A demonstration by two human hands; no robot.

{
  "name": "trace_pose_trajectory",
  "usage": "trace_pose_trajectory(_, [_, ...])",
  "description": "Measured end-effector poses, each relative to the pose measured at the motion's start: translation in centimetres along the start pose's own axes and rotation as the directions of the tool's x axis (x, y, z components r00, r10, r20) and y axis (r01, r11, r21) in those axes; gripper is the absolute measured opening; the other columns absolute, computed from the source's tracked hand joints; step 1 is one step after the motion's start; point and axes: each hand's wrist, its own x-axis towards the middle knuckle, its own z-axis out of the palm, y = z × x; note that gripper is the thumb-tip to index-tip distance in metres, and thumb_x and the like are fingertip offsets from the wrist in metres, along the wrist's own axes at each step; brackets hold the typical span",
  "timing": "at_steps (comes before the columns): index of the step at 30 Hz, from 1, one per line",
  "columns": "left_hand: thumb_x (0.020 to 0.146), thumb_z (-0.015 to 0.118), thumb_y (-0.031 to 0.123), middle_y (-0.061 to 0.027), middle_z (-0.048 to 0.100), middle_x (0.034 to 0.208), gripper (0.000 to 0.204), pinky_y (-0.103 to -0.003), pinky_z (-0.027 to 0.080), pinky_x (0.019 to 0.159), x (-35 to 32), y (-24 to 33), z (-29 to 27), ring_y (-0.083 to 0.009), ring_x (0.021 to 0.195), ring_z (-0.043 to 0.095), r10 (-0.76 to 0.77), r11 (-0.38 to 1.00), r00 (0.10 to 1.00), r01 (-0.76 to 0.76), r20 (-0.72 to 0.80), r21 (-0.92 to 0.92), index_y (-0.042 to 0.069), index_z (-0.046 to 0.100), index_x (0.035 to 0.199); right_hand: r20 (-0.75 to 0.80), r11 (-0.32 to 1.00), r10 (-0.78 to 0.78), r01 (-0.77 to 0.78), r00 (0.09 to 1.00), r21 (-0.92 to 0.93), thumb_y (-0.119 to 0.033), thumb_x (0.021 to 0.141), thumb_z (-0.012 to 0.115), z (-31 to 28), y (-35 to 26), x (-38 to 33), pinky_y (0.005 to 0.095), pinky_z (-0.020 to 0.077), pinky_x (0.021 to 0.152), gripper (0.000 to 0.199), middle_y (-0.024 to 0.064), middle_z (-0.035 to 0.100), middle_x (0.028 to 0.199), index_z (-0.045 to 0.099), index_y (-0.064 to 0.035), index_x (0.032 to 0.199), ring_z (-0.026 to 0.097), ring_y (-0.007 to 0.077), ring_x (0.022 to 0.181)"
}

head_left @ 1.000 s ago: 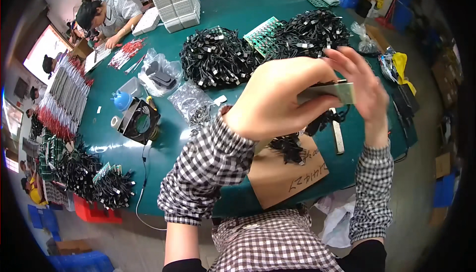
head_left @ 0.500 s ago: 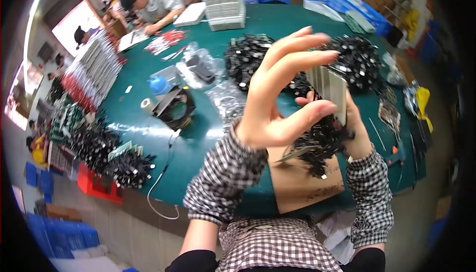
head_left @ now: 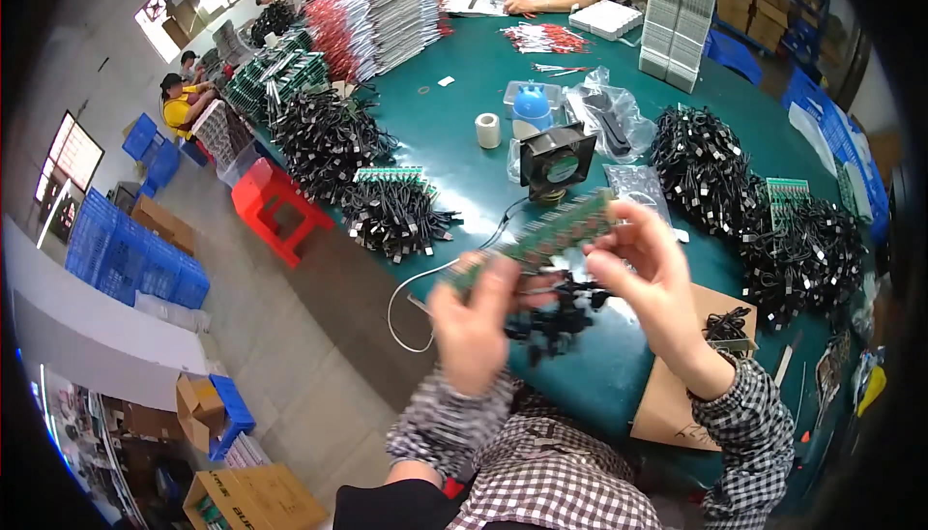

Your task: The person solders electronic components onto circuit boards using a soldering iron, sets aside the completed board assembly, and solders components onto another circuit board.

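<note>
Green board point(head_left: 563, 232) held between your left hand point(head_left: 472, 329) and right hand point(head_left: 655, 283) seems mid-positioning, so next likely needs steady support.

The dk. green, smooth-topped table point(head_left: 445, 158) carried a tangled blk. cable heap point(head_left: 324, 143) at L & another blk. cable heap point(head_left: 701, 158) at R. Btwn. them stood a sq. blk. fan point(head_left: 559, 162) & a wht. cylindrical roll point(head_left: 487, 132); flat brn. cardboard point(head_left: 667, 397) lay near the person's edge, thin red-&-wht. wires point(head_left: 546, 39) & a tall pale-grey stack point(head_left: 675, 32) toward the far side.
</note>
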Motion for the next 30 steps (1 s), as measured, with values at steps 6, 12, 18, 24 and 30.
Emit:
trace_pose_trajectory(6, [0.087,0.054,0.022,-0.0120,0.063,0.078,0.027,-0.021,0.051,0.044,7.9,8.0,-10.5,-0.0153,0.056,0.062,0.098,0.988,0.994,-0.092,-0.045,0.121,-0.003,0.053,0.095,0.126,0.988,0.153,-0.153,0.980,-0.015,-0.009,0.085,0.056,-3.1,-2.5,-0.6,0.0273,0.0456,0.082,0.028,0.0082,0.056,0.105,0.054,0.0005,0.110,0.056,0.0155,0.095])
trace_pose_trajectory(12, [0.083,0.059,0.024,-0.0103,0.064,0.078,0.029,-0.020,0.048,0.052,20.2,8.8,-19.0,-0.0125,0.061,0.060,-0.032,0.887,0.999,0.045,-0.036,0.459,-0.002,0.056,0.096,-0.201,0.976,0.176,-0.198,0.964,-0.093,-0.014,0.086,0.054,-9.0,-1.9,-3.6,0.0257,0.0505,0.071,0.023,0.0066,0.059,0.090,0.056,0.0020,0.103,0.060,0.0126,0.077])
trace_pose_trajectory(18, [0.056,0.072,0.059,-0.0208,0.061,0.102,0.082,-0.032,0.044,0.085,31.7,-0.7,-29.3,-0.0265,0.096,0.057,-0.111,-0.091,0.958,0.253,-0.262,0.963,-0.005,0.059,0.104,-0.432,0.765,-0.148,-0.174,0.889,-0.620,-0.010,0.086,0.054,-16.2,1.8,-10.5,0.0273,0.0392,0.087,0.031,0.0077,0.053,0.107,0.050,0.0026,0.114,0.053,0.0160,0.096])
trace_pose_trajectory(24, [0.079,0.064,0.020,-0.0111,0.061,0.092,0.030,-0.029,0.047,0.074,19.1,3.9,-18.5,-0.0183,0.081,0.060,0.606,0.283,0.795,-0.250,0.030,0.926,-0.003,0.057,0.095,-0.375,0.814,0.019,-0.232,0.927,-0.532,-0.037,0.092,0.038,-20.4,5.8,-16.3,0.0324,0.0355,0.093,0.050,0.0123,0.056,0.111,0.047,0.0028,0.121,0.053,0.0210,0.103])
trace_pose_trajectory(30, [0.083,0.060,0.008,-0.0084,0.059,0.099,0.026,-0.027,0.047,0.074,2.2,-5.5,0.1,-0.0157,0.086,0.058,-0.134,0.931,0.810,-0.094,0.571,0.352,0.000,0.053,0.107,-0.497,0.912,-0.172,-0.053,0.851,-0.406,-0.027,0.093,0.038,-17.6,7.9,-13.1,0.0269,0.0436,0.072,0.037,0.0075,0.061,0.085,0.060,0.0014,0.085,0.056,0.0140,0.077])
